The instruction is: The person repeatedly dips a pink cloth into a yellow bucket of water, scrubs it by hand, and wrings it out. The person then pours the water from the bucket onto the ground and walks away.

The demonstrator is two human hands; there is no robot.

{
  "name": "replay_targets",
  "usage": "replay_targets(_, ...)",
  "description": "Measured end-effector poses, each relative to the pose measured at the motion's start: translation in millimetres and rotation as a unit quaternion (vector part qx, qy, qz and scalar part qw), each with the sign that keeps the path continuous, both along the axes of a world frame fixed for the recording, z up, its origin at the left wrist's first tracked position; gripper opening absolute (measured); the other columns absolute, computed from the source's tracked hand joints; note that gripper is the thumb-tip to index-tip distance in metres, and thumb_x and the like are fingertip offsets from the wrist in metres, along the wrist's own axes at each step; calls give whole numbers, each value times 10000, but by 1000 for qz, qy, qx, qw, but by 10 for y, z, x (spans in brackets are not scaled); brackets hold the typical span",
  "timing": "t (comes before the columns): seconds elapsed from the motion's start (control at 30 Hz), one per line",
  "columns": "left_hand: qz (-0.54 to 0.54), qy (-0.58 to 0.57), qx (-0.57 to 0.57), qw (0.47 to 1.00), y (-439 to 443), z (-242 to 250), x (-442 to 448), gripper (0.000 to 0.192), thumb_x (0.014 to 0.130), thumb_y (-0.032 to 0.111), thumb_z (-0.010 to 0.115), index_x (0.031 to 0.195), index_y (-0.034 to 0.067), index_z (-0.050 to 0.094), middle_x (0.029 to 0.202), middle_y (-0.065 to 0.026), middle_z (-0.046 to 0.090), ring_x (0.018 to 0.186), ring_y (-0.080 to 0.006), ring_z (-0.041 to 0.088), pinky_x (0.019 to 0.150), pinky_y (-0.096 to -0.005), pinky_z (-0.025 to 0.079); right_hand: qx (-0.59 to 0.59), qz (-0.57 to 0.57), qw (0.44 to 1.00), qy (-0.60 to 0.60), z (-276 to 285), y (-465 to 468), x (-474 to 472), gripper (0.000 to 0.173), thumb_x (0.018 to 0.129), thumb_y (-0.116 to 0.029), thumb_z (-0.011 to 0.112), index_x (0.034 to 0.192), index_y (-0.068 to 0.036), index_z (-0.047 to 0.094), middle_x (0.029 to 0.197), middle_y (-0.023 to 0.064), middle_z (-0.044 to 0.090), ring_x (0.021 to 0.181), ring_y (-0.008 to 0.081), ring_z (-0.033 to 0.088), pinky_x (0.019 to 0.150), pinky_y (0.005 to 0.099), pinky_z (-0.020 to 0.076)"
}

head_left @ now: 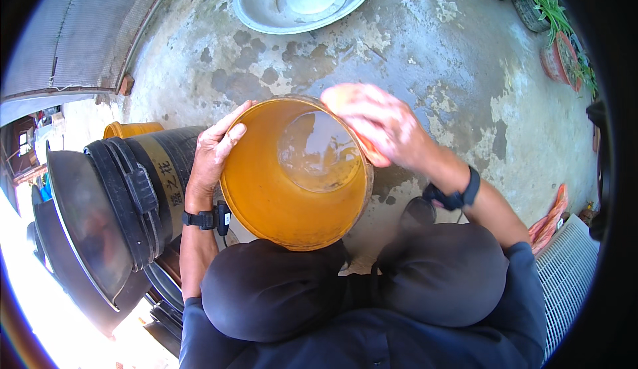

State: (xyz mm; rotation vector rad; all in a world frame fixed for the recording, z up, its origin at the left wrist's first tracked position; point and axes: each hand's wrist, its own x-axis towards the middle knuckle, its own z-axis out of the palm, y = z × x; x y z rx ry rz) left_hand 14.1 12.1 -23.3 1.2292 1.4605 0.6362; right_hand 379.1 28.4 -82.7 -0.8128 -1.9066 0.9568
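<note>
A yellow plastic bucket [259, 194] leans against my knees, its mouth tilted up towards me. A little clear water [319, 154] lies at its bottom. My left hand [219, 142] grips the bucket's left rim, thumb inside and fingers along the outer wall. On the far right side of the bucket, my right hand [379, 119] presses an orange-red cloth or sponge [371, 152] to the outer wall. That hand is blurred, and most of what it holds is hidden under the fingers.
A wide metal basin [254, 10] rests on the wet concrete floor [438, 90] ahead. At my left stand a large black lidded barrel [174, 139], a metal pan [89, 219] and another yellow container [132, 128]. Potted plants [536, 7], an orange-red net bag [548, 217] and a white slatted panel [570, 269] line the right.
</note>
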Motion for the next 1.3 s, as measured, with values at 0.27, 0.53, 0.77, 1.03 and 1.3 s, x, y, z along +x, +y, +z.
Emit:
replay_targets(0.27, 10, 12, 3, 1000, -31, 31, 0, 492, 1111, 217, 730, 1564, 32, 678, 1496, -109, 749, 1332, -180, 697, 1154, -328, 538, -96, 119, 988, -24, -69, 760, -631, 283, 1135, -310, 656, 1275, -117, 809, 1284, 146, 790, 1155, 297, 729, 1029, 433, 590)
replay_targets(0.53, 77, 49, 31, 995, -190, -28, -102, 396, 1046, 186, 820, 1371, -32, 765, 1248, -104, 809, 1113, -161, 751, 1022, -303, 578, -113, 30, 992, -38, 112, -233, 350, 202, 1076, -141, 746, 1247, -42, 789, 1244, 126, 779, 1157, 244, 762, 1028, 391, 609)
replay_targets(0.77, 199, -35, 25, 979, -1160, -7, -102, 593, 1031, 280, 816, 1486, -55, 636, 1347, -135, 758, 1262, -208, 706, 1152, -357, 503, -422, -100, 880, 195, 97, -317, 500, 319, 1071, -95, 743, 1374, 1, 720, 1323, 100, 773, 1200, 137, 719, 1049, 310, 575)
replay_targets(1.03, 212, -44, 45, 975, -704, -67, -105, 452, 1141, 175, 684, 1518, -72, 656, 1387, -141, 767, 1213, -182, 743, 1047, -299, 590, -336, 55, 939, 49, 96, 263, -174, 314, 1108, -199, 730, 1411, -114, 741, 1359, 85, 754, 1208, 194, 749, 1061, 341, 622)
replay_targets(1.3, 134, -31, 18, 990, -196, -51, -11, 467, 1136, 255, 717, 1519, -11, 700, 1380, -117, 787, 1202, -166, 754, 1043, -295, 598, -124, -38, 991, 24, -128, -249, 45, 240, 1074, -167, 721, 1282, -66, 785, 1416, 129, 731, 1267, 348, 726, 1112, 424, 601)
